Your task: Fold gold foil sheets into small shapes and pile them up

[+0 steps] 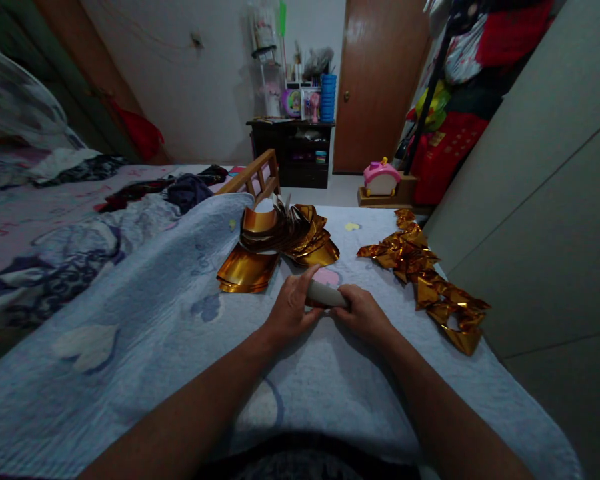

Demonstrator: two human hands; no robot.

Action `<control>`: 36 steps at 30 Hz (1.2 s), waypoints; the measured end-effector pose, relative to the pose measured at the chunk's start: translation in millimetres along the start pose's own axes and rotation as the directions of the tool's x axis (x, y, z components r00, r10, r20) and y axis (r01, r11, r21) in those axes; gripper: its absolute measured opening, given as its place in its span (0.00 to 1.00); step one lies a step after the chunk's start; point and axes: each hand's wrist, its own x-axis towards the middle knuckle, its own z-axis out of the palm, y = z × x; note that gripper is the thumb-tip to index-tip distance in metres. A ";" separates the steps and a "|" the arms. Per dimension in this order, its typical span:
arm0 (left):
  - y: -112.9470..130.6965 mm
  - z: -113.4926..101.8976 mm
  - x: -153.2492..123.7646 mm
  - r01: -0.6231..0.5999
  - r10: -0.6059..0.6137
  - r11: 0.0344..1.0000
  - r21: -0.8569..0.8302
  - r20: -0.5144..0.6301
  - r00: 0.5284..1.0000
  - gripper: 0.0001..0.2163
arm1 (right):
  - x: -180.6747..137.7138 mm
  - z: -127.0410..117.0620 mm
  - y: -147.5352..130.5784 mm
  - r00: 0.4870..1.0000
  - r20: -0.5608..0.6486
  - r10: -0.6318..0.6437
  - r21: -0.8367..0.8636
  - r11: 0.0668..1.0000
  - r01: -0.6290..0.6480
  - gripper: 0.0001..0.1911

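Observation:
My left hand (293, 305) and my right hand (363, 312) both grip a pale rolled sheet of paper (325, 295) between them, low over a light blue quilt (180, 347). The roll lies crosswise, its white back outward. Just beyond the hands sits a pile of curved gold foil sheets (280, 243). To the right, a row of folded gold paper pieces (427, 280) runs along the quilt's edge.
A grey wardrobe wall (540, 200) stands close on the right. Rumpled bedding and clothes (80, 207) lie to the left. Past a wooden bed rail (253, 177) are a dark shelf unit (295, 150), a brown door (377, 80) and a pink toy (381, 177).

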 end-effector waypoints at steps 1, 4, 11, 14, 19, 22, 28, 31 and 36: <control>0.1 -0.2 0.2 0.016 -0.016 1.000 -0.026 0.001 1.000 0.38 | -0.4 -0.4 -0.9 1.000 -0.008 0.017 0.038 0.999 -0.017 0.03; 1.8 -2.2 1.4 0.082 -0.081 0.984 -0.156 0.018 0.997 0.35 | -0.2 0.2 -2.2 0.994 -0.070 0.079 0.245 0.968 -0.060 0.10; 7.2 0.5 3.7 0.206 -0.180 0.765 -0.610 0.105 0.978 0.27 | 5.7 6.6 -1.1 0.967 0.046 0.249 0.808 0.560 -0.182 0.22; 7.4 2.9 3.5 0.226 -0.180 0.719 -0.657 0.138 0.974 0.27 | 6.4 6.3 -2.1 0.958 0.101 0.270 0.848 0.480 -0.224 0.20; 5.2 -2.0 1.5 0.196 -0.088 0.657 -0.727 0.185 0.979 0.36 | 6.3 1.0 2.4 0.946 0.069 0.316 0.868 0.449 -0.213 0.19; 4.1 -8.2 -0.9 0.164 0.021 0.775 -0.610 0.284 0.959 0.40 | 6.1 -3.2 7.8 0.946 0.050 0.320 0.841 0.497 -0.213 0.19; 1.4 -12.1 -1.2 0.028 0.020 0.972 -0.235 0.200 0.980 0.29 | 6.7 -2.4 13.4 0.933 0.030 0.359 0.782 0.573 -0.246 0.26; -2.2 -10.6 -0.4 0.012 0.021 0.986 -0.164 0.200 0.980 0.22 | 6.7 1.3 14.1 0.933 -0.048 0.358 0.701 0.678 -0.224 0.27; -3.5 -6.2 -4.0 -0.079 0.079 0.996 0.029 0.014 0.997 0.24 | 6.6 4.6 15.3 0.942 -0.109 0.316 0.544 0.813 -0.209 0.24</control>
